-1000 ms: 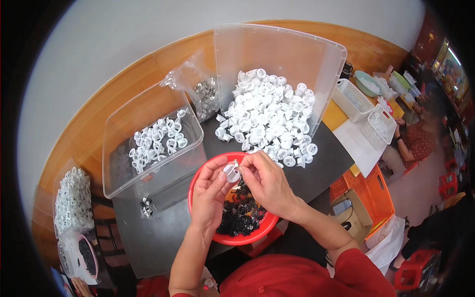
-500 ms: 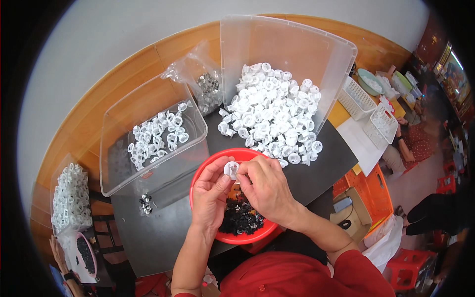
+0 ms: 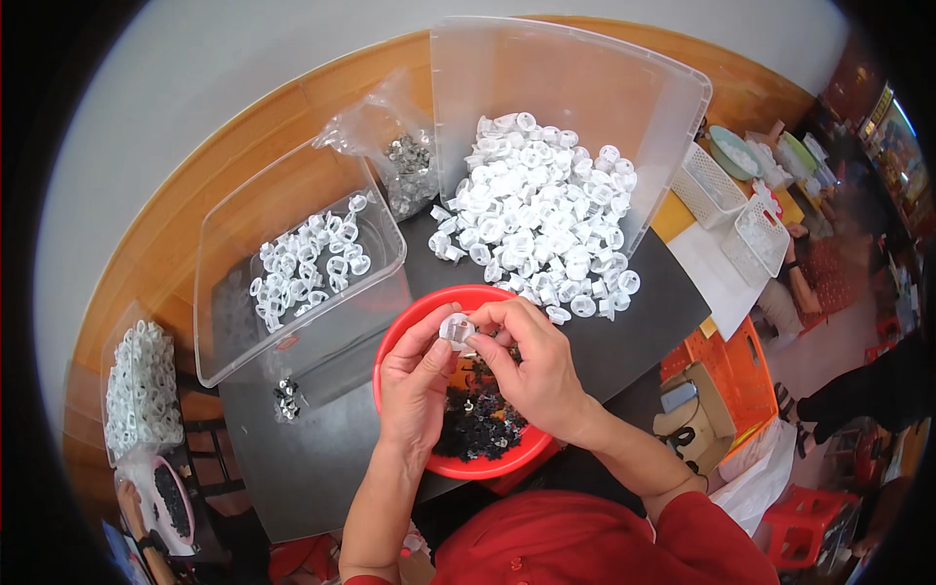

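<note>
My left hand and my right hand meet over a red bowl, both pinching one small white plastic cap between their fingertips. The bowl holds a heap of small black pieces under my hands. Just beyond the bowl, a large pile of white caps spills out of a clear lid-like tray standing tilted on the black table. To the left stands a clear plastic bin with several white caps inside.
A clear bag of small grey metal parts lies between the bin and the tray. A few dark pieces sit on the table by the bin. At far left a bag of white caps; at right white baskets and an orange crate.
My hands stay together over the red bowl on the white cap, with only small finger shifts. The view has tilted slightly.
</note>
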`<state>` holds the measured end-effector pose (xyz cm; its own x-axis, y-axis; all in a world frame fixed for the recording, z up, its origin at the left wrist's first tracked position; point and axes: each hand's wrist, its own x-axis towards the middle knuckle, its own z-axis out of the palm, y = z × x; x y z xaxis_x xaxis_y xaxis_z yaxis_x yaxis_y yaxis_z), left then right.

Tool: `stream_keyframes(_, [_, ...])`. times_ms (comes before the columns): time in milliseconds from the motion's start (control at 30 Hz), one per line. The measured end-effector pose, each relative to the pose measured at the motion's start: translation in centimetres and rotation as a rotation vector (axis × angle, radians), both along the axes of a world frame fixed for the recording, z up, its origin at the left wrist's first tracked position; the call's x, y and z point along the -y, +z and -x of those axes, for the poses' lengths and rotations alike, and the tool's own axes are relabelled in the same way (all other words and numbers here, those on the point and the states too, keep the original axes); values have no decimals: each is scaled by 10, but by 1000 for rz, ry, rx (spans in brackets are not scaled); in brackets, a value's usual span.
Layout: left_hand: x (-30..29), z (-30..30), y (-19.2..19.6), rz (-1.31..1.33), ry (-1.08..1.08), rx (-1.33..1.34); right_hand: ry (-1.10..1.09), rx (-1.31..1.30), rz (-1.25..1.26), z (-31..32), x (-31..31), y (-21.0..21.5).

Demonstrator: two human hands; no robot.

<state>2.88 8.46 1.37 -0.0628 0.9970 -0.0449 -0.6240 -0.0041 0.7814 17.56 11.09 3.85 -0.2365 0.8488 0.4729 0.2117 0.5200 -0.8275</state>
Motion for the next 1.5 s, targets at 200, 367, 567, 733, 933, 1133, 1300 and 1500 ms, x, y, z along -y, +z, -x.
stream_keyframes(200, [7, -9, 14, -10, 10, -77, 190, -395, 433, 0, 1, -12])
stream_keyframes(367, [18, -17, 15, 23, 30, -72, 94, -466, 332, 9, 13, -13])
stream_keyframes(567, [25, -17, 4, 27, 79, 55, 2, -245, 68, 10, 18, -15])
stream_keyframes(733, [31, -16, 6, 161, 116, 95, 23, -185, -10, 6, 14, -12])
stream_keyframes(933, [47, 1, 5, 172, 227, 90, 236, -189, 202, 9, 6, -3])
stream_keyframes(1133, [64, 16, -5, 175, 377, 83, 111, 435, -72, 0, -35, -38])
stream_keyframes(1300, [67, 12, -6, 166, 387, -5, 166, 574, -270, 20, -27, -48])
stream_keyframes(1500, [66, 8, -5, 146, 371, -133, 208, 662, -301, 27, -29, -57])
